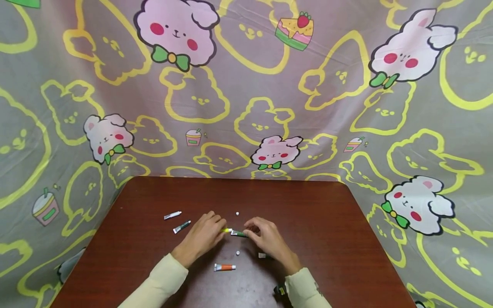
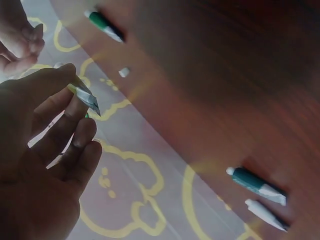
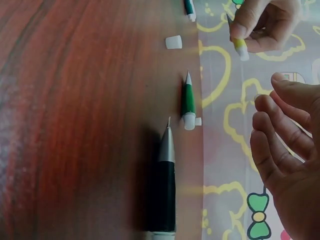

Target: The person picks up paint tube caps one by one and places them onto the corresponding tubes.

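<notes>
My left hand [image 1: 206, 233] pinches a small yellow paint tube [image 3: 240, 46] between thumb and fingers, its white end pointing toward the right hand. In the left wrist view its silver crimped end [image 2: 89, 97] sticks out past the fingertips. Across from it, my right hand [image 1: 265, 236] hovers with loosely bent fingers and holds nothing. A green paint tube [image 3: 188, 100] lies on the table below the hands. Nearer the right wrist is a black tube [image 3: 168, 192], mostly covered by that hand in the head view.
An orange tube [image 1: 225, 267] lies toward the front of the brown table [image 1: 327, 214]. White [image 1: 172, 215] and dark green [image 1: 182, 226] tubes lie at left. Small white caps [image 1: 237, 253] sit around the middle. Patterned cloth [image 1: 239, 85] hangs behind and at both sides.
</notes>
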Available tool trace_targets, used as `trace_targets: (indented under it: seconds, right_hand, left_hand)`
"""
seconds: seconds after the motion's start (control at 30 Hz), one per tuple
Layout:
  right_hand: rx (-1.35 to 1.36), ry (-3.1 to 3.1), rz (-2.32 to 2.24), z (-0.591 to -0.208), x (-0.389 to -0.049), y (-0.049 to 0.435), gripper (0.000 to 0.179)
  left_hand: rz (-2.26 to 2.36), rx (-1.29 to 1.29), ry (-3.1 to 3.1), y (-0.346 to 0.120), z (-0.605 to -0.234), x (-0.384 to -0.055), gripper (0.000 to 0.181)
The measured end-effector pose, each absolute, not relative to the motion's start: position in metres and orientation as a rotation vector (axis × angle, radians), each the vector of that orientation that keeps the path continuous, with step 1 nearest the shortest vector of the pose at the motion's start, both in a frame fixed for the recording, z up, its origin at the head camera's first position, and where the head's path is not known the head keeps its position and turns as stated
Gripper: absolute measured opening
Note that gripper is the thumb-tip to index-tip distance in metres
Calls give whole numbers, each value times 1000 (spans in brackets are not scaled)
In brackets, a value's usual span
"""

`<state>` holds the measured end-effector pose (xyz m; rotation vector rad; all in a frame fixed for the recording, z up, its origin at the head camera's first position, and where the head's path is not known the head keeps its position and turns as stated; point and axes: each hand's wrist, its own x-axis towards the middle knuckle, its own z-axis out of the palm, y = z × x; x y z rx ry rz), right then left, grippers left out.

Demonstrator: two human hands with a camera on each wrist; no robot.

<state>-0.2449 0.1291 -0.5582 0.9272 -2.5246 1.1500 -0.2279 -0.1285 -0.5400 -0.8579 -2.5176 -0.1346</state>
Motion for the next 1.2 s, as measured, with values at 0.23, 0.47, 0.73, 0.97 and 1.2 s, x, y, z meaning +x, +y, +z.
trace_targets:
  seconds: [0.23, 0.47, 0.73, 0.97, 1.2]
  right_hand:
    - [932, -2541, 1161, -565, -243, 129, 13]
    - [993, -2558, 1114, -571, -241, 128, 14]
    - [1055, -2623, 1080, -574, -236, 126, 12]
    - [1138, -2719, 1041, -579, -234, 123, 12]
    - [1228, -2770, 950, -581, -234, 121, 18]
  left_hand:
    - [-125, -823, -2534, -138, -553, -230, 28]
    - [-136, -785, -2562, -148, -562, -230, 29]
    - [-135, -758, -2629, -155, -569, -229, 27]
    - [-129, -738, -2655, -159, -574, -228, 27]
    - [-129, -751, -2647, -163, -577, -227, 27]
